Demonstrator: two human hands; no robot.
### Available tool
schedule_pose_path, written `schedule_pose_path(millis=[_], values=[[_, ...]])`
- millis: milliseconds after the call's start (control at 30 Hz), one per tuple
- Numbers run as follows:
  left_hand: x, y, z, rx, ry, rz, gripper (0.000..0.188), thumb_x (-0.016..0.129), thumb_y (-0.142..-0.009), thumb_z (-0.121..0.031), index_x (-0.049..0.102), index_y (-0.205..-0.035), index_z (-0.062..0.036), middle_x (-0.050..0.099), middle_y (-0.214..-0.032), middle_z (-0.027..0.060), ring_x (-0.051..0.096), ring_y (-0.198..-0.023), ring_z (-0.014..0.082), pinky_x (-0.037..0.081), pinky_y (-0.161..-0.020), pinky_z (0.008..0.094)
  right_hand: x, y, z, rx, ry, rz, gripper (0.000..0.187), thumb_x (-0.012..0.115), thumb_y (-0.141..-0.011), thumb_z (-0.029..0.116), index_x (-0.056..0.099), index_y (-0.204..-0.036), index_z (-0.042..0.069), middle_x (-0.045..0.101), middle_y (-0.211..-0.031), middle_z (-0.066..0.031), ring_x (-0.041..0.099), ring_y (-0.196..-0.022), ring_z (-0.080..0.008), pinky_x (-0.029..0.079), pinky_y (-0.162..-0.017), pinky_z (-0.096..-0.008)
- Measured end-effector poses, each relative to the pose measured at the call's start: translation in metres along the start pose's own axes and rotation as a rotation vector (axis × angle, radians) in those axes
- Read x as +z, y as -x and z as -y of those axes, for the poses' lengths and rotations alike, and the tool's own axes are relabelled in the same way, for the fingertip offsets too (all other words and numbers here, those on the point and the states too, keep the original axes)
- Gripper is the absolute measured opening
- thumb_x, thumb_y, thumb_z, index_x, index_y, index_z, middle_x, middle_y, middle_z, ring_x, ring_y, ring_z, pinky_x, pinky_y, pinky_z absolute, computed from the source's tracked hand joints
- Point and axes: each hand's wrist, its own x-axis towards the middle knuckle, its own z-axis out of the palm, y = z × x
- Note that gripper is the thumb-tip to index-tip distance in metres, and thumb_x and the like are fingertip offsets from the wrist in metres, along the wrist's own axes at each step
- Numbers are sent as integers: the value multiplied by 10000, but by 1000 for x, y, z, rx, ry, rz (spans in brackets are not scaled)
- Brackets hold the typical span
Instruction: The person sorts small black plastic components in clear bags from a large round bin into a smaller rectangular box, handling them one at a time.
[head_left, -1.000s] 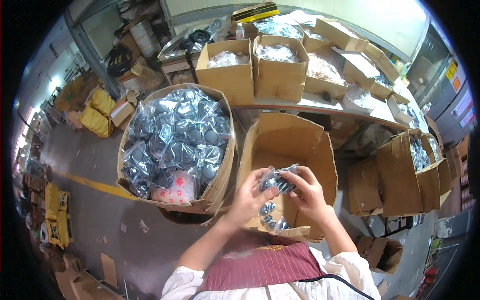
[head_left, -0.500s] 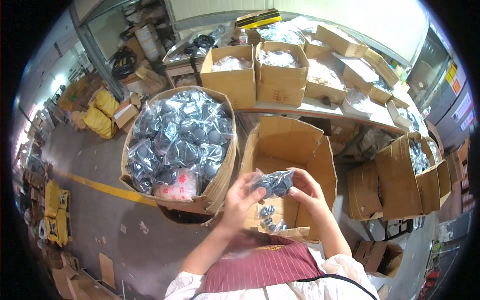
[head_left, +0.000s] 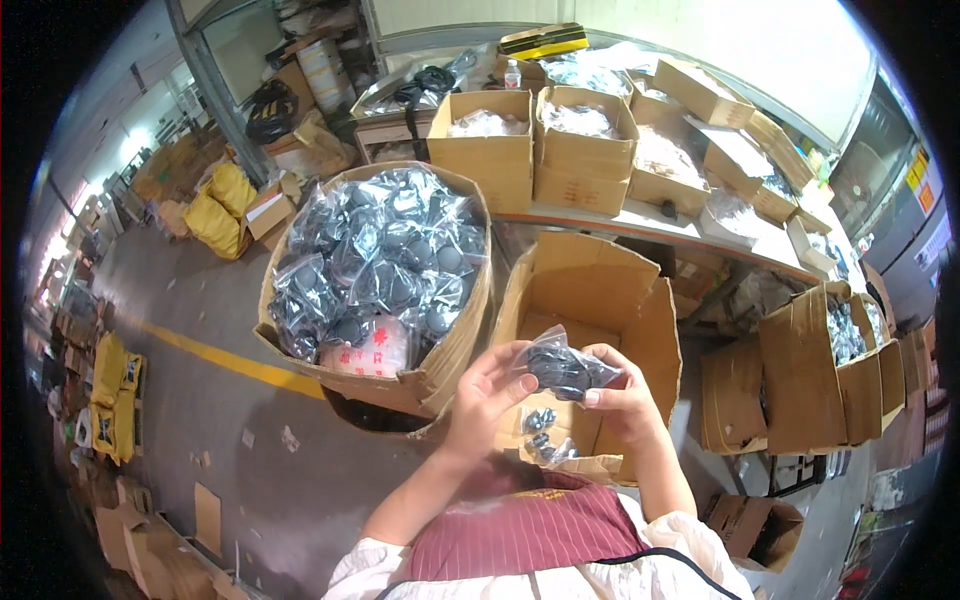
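Note:
Between both hands I hold a clear plastic bag of dark parts (head_left: 562, 372), tilted, above an open cardboard box (head_left: 655, 345). My left hand (head_left: 490, 388) grips the bag's left side, thumb in front. My right hand (head_left: 622, 393) pinches its right end between thumb and fingers. Inside the box below, several small bags of dark parts (head_left: 541, 432) lie near the front wall. To the left stands a large carton (head_left: 482, 300) heaped with clear bags of dark round parts (head_left: 385, 255). A white and red package (head_left: 368, 350) sits at its front.
Behind runs a workbench (head_left: 640, 215) carrying open cartons (head_left: 480, 150) of clear bags and a small bottle (head_left: 512, 75). More cartons (head_left: 800, 370) stand at right. At left, yellow sacks (head_left: 218, 215) and a yellow line (head_left: 225, 362) are on the floor.
The bag has turned and tilted between my hands, its right end now lower and its top corner pointing up. The whole view has shifted slightly, moving the surroundings to the right.

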Motion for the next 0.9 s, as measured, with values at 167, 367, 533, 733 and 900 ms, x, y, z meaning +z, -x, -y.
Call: schedule_pose_path(millis=[167, 367, 533, 733, 900], values=[[-5, 5, 0, 7, 16, 2, 261, 653, -965, -20, 619, -1216, 45, 683, -1164, 107, 653, -1070, 177, 527, -965, 304, -1, 4, -1, -15, -2, -21, 562, 862, -649, -1, 616, -1153, 36, 660, -1025, -30, 643, -972, -145, 511, -890, -285], [-3, 6, 2, 63, -169, 16, 201, 629, -992, -53, 645, -1169, 40, 709, -1107, 103, 672, -1011, 157, 542, -935, 306, -6, 4, -15, -7, 1, -62, 579, 867, -615, -55, 625, -1131, 42, 662, -1022, -27, 649, -953, -144, 528, -878, -293], [-18, 10, 9, 92, -429, -24, 148, 612, -1005, -66, 646, -1108, 34, 704, -1064, 73, 660, -976, 118, 537, -903, 276, -9, 8, -18, 34, 53, 5, 573, 873, -610, -49, 633, -1125, 26, 687, -1040, -58, 668, -955, -163, 547, -903, -331], [-28, -1, -30, 233, -339, -224, 106, 587, -1019, -82, 678, -1020, -27, 705, -940, 37, 636, -811, 86, 493, -734, 206, 2, 5, -16, 75, 26, 105, 417, 734, -816, -48, 610, -1214, -34, 693, -1114, -133, 697, -1009, -224, 580, -915, -385], [-85, -32, -93, 533, -303, -574, 107, 626, -1007, -133, 674, -970, -45, 714, -940, 55, 631, -849, 94, 489, -781, 222, -63, -43, -55, -6, 175, -58, 353, 649, -896, 1, 593, -1244, -19, 630, -1237, -125, 690, -1020, -231, 584, -909, -365]])
